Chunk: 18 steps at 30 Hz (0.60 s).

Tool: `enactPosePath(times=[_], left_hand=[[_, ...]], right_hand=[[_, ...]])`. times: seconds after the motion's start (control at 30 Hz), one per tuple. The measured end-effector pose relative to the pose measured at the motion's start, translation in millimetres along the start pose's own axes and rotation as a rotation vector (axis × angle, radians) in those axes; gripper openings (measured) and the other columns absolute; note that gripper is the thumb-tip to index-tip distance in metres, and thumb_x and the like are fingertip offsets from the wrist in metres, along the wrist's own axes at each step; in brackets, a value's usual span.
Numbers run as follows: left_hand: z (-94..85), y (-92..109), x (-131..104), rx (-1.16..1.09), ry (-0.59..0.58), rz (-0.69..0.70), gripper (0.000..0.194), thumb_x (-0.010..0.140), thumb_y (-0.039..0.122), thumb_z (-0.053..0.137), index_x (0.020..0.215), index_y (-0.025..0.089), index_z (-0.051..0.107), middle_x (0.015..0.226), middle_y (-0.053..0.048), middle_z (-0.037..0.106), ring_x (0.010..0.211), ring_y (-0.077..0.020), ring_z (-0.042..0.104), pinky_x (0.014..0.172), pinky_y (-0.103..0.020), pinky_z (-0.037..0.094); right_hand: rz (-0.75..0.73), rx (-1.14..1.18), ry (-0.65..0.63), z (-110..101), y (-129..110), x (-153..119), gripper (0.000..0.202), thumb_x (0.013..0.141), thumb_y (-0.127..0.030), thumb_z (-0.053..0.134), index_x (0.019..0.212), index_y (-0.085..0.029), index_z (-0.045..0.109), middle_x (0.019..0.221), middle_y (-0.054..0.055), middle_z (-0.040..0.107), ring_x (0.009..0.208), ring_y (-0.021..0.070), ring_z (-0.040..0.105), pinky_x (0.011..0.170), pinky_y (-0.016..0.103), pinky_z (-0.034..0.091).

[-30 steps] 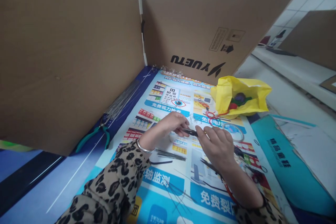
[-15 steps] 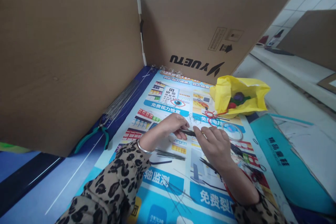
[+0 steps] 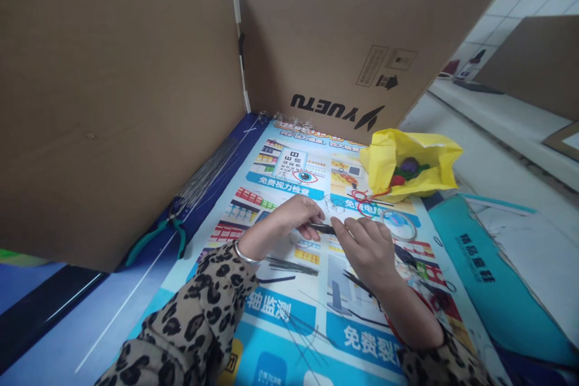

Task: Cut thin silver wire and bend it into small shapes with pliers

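Black and slim, the piece [image 3: 322, 228] sits just below the frame's centre, the left hand [image 3: 301, 215] and right hand [image 3: 368, 250] each keeping a closed grip on it; little has changed in half a second, suggesting steady handling.

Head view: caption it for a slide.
Left hand and right hand hold a slim dark object above a printed poster.

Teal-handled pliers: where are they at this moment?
In the head view, the pliers lie at the left, beside the left cardboard panel, by the near end of the wire bundle.
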<state>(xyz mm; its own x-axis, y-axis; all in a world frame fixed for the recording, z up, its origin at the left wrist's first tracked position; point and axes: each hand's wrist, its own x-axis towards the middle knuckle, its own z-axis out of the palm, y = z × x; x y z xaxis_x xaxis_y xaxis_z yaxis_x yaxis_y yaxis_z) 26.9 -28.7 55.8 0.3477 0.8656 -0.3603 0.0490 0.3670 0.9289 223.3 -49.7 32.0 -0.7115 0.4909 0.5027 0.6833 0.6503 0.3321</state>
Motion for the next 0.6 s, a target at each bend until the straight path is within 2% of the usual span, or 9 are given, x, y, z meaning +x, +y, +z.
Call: enactPosePath(times=[0.13, 0.37, 0.6], left_hand=[[-1.1, -2, 3, 0.014, -0.013, -0.011, 0.016, 0.072, 0.023, 0.05, 0.073, 0.009, 0.058, 0.053, -0.004, 0.059, 0.043, -0.0139, 0.06, 0.041, -0.019, 0.045], [-4.2, -10, 8, 0.04, -0.025, 0.05, 0.018, 0.077, 0.025, 0.045, 0.078, 0.011, 0.057, 0.061, -0.004, 0.061, 0.044, -0.0145, 0.061, 0.039, -0.019, 0.043], [-4.1, -3, 1, 0.135, -0.005, 0.109, 0.016, 0.081, 0.025, 0.042, 0.076, 0.013, 0.052, 0.062, -0.003, 0.061, 0.044, -0.0101, 0.059, 0.043, -0.018, 0.045]], right_hand=[[0.019, 0.03, -0.02, 1, 0, -1, 0.031, 0.087, -0.02, 0.042, 0.114, -0.026, 0.056, 0.097, 0.005, 0.063, 0.087, 0.0191, 0.048, 0.074, 0.035, 0.03], [-0.004, 0.001, -0.026, 1, -1, 0, 0.029, 0.086, -0.018, 0.044, 0.112, -0.024, 0.057, 0.097, 0.003, 0.064, 0.086, 0.019, 0.047, 0.074, 0.035, 0.029], [0.046, 0.041, -0.086, 1, -3, 5, 0.026, 0.087, -0.02, 0.043, 0.108, -0.024, 0.058, 0.089, 0.004, 0.063, 0.08, 0.0182, 0.046, 0.069, 0.034, 0.028]])
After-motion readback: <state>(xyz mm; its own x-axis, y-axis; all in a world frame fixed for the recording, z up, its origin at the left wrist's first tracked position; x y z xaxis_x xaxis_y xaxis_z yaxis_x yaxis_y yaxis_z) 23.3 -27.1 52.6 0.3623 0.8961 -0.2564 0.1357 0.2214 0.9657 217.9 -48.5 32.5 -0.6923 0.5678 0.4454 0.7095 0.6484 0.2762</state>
